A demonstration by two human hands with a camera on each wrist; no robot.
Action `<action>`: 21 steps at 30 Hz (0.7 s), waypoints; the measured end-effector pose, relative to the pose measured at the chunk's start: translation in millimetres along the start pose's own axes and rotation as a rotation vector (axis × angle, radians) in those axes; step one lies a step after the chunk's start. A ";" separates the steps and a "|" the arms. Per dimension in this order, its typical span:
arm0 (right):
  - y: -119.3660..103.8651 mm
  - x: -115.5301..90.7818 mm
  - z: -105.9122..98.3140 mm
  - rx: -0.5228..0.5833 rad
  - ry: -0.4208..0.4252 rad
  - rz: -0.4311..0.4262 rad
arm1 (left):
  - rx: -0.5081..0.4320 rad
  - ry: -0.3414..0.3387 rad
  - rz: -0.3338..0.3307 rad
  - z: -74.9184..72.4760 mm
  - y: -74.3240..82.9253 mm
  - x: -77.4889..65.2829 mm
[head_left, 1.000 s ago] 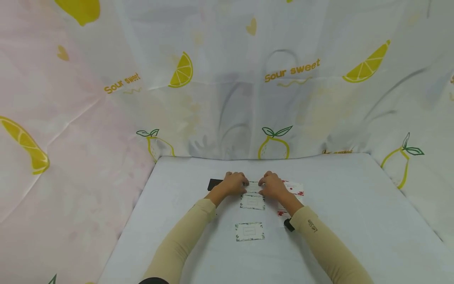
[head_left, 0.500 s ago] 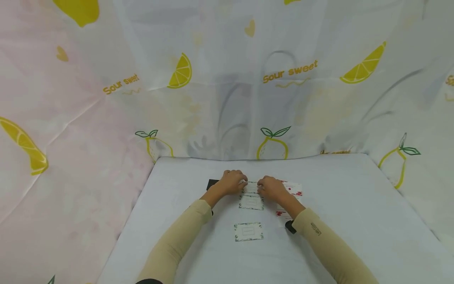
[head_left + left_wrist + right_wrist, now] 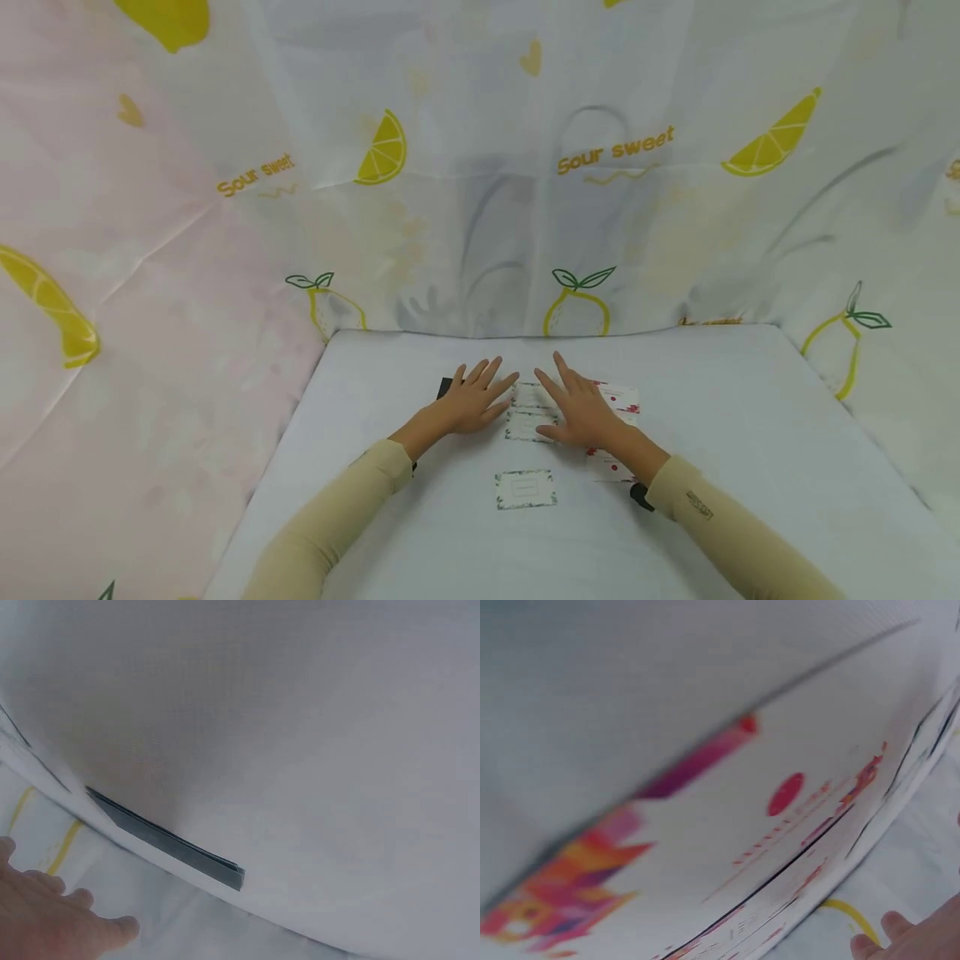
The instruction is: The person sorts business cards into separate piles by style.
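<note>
Both hands are lying flat on the white table (image 3: 750, 400) with fingers straight and spread, gripping nothing — the left hand (image 3: 468, 404) is resting just left of the small green-bordered card (image 3: 531, 395) that is sitting farthest from the person, and the right hand (image 3: 581, 408) is resting just right of that same card, its thumb side touching or overlapping the edge of the second green-bordered card (image 3: 528, 426) lying directly on the near side of it. A third green-bordered card (image 3: 526, 489) is lying nearer still to the person, in line with the other two and well apart from both hands. To the right of the far card, a white sheet with red and pink flower print (image 3: 621, 397) is showing from under the right hand and forearm; in the right wrist view the same sheet (image 3: 780, 817) is filling most of the frame, blurred, with only the fingertips (image 3: 889, 930) showing at the lower right corner. To the left of the far card, a flat black card (image 3: 446, 387) is peeking out from behind the left hand; in the left wrist view this thin dark piece (image 3: 165, 840) is lying flat on the table, close to the fingers (image 3: 67, 919) but not touched by them — a lemon-printed curtain (image 3: 615, 150) is hanging behind the table
</note>
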State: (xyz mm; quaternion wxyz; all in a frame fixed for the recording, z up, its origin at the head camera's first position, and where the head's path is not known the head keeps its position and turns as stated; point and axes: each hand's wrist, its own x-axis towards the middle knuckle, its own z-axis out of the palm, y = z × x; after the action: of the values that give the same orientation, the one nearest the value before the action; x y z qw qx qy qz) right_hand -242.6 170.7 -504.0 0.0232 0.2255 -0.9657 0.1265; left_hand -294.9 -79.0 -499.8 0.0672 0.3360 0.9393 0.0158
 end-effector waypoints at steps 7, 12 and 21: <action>-5.2 -17.1 -3.2 0.008 -0.020 -0.023 | 0.025 0.011 0.010 4.5 -2.5 -18.5; -7.5 -26.8 -1.6 0.016 -0.060 -0.021 | 0.052 -0.014 0.034 7.1 2.2 -29.1; -7.4 -39.4 1.9 0.056 0.022 0.005 | 0.010 0.049 0.136 7.4 12.0 -36.4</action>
State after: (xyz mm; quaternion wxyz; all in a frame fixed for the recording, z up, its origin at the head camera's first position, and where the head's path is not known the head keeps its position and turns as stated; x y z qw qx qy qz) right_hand -203.9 180.7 -508.2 0.0272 0.2224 -0.9620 0.1562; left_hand -258.5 -92.9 -502.0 0.0413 0.3987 0.9159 0.0238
